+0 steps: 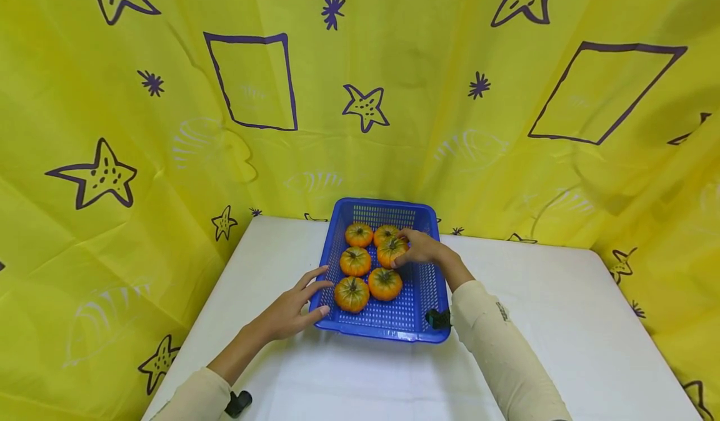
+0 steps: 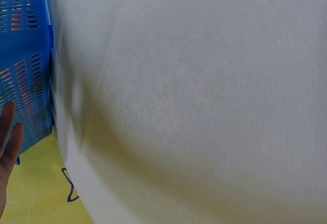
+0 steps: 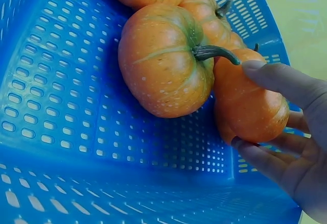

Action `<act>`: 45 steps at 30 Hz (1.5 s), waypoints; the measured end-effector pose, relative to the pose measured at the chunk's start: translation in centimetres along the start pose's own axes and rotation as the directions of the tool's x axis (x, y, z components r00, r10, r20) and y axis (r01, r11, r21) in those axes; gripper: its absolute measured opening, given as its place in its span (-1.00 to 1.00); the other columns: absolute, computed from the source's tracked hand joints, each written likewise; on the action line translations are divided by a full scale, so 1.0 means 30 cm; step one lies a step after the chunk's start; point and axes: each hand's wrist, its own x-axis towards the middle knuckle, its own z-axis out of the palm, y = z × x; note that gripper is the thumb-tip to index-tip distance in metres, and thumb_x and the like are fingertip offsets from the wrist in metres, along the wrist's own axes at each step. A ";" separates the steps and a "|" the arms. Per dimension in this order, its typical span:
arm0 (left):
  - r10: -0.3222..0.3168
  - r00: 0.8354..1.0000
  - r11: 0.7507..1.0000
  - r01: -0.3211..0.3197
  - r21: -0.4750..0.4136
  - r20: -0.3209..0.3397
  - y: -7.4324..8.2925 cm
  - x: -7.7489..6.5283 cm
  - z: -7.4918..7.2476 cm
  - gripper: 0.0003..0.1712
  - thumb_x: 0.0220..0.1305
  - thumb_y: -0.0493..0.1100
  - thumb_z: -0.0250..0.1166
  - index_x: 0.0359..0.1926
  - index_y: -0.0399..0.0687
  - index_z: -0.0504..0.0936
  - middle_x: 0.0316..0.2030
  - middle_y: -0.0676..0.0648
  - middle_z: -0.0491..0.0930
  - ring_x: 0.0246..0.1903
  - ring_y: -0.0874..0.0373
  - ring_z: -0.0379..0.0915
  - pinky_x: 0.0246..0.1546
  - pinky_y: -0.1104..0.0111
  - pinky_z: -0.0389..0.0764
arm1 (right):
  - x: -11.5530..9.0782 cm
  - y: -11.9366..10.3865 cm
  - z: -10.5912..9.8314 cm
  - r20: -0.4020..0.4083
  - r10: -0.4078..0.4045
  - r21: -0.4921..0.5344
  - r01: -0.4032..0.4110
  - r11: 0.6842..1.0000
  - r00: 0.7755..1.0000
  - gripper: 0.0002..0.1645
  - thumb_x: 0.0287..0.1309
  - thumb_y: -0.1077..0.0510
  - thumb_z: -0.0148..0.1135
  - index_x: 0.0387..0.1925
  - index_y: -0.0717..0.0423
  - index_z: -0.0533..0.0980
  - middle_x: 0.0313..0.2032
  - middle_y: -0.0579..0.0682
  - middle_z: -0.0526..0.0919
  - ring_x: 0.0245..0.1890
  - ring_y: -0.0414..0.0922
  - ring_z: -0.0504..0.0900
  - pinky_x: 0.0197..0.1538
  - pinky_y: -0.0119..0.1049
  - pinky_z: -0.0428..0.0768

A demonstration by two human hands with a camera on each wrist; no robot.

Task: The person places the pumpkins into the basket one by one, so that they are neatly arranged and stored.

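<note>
Several small orange pumpkins (image 1: 355,262) with green stems lie in a blue plastic basket (image 1: 416,313) on the white table. My right hand (image 1: 420,248) reaches into its right side and holds one pumpkin (image 3: 250,101), thumb near the top and fingers around the lower side. A larger-looking pumpkin (image 3: 163,63) with a curved stem sits right beside it in the right wrist view. At the basket's left side is my left hand (image 1: 292,312), fingers spread, fingertips right at the rim. Only part of those fingers (image 2: 14,145) shows in the left wrist view.
A yellow curtain (image 1: 416,146) with dark star and rectangle drawings surrounds the back and sides of the table (image 1: 529,296). Small black devices sit near both wrists, one (image 1: 437,318) overlapping the basket's front right corner.
</note>
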 end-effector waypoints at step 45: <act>0.020 1.000 1.000 -0.020 0.007 -0.002 -0.009 0.004 0.003 -0.37 0.45 0.21 0.12 0.40 0.04 0.42 0.58 0.03 0.00 0.37 -0.24 0.33 0.16 -0.18 0.54 | 0.021 -0.001 0.062 0.084 0.124 0.136 -0.135 0.981 0.989 -0.17 -0.02 0.24 0.53 0.28 0.32 0.38 0.14 0.34 0.55 -0.06 0.08 0.66 0.04 -0.11 0.70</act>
